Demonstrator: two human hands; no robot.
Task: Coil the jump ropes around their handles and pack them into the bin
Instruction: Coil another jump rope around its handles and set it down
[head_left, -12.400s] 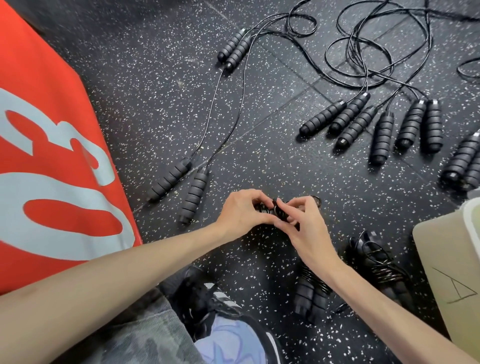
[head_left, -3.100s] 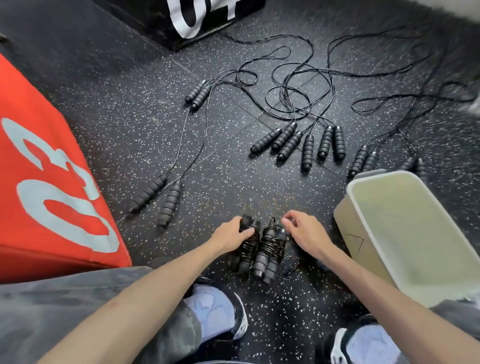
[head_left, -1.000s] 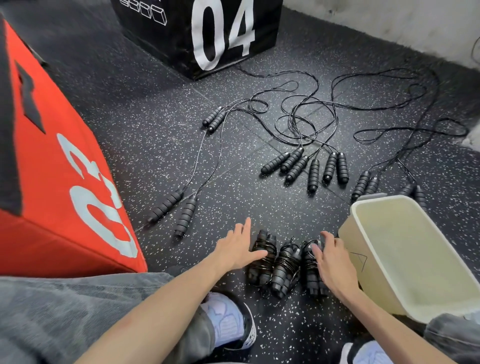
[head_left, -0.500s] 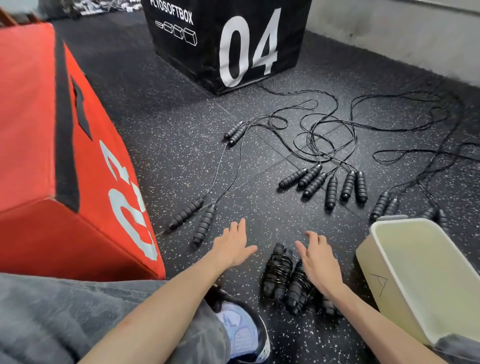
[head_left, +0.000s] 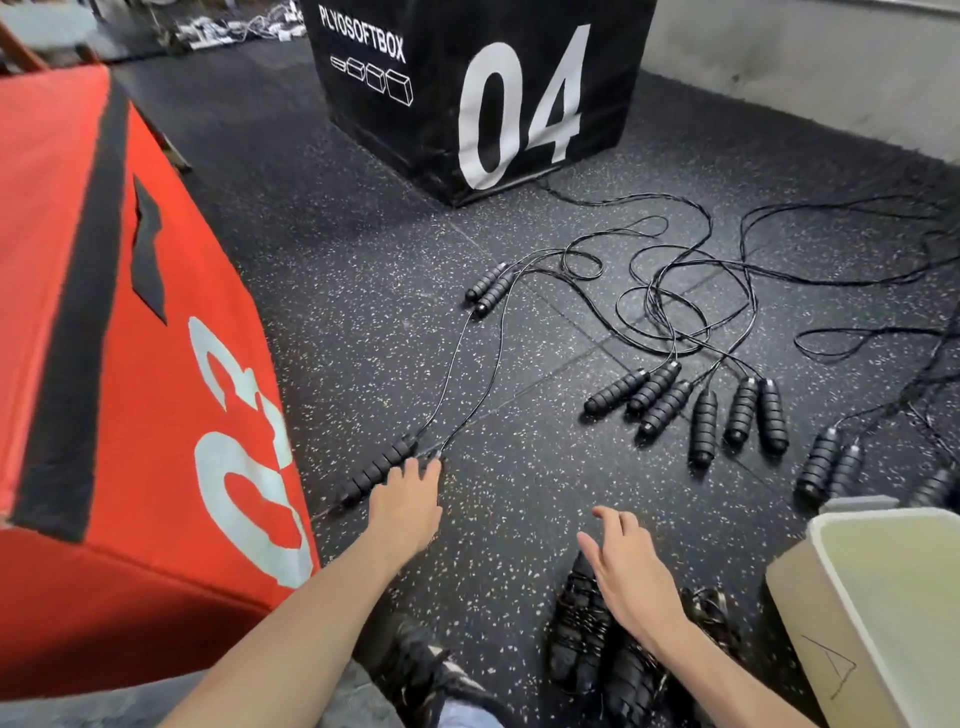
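my left hand (head_left: 408, 506) spread, reaching onto a handle (head_left: 378, 470) | my right hand (head_left: 626, 564) loose, empty over coiled ropes (head_left: 582, 639) | risk: its cord (head_left: 457, 358) could snag the far handles (head_left: 488, 288)

A: Floor (head_left: 363, 291)? Handles (head_left: 704, 426)?
B: Floor: dark, white-speckled. Handles: black, at 3 o'clock.
A: Boxes?
B: Red "03" box (head_left: 104, 338), 9 o'clock; black "04" box (head_left: 467, 78), 12 o'clock. Bin (head_left: 883, 597): cream.
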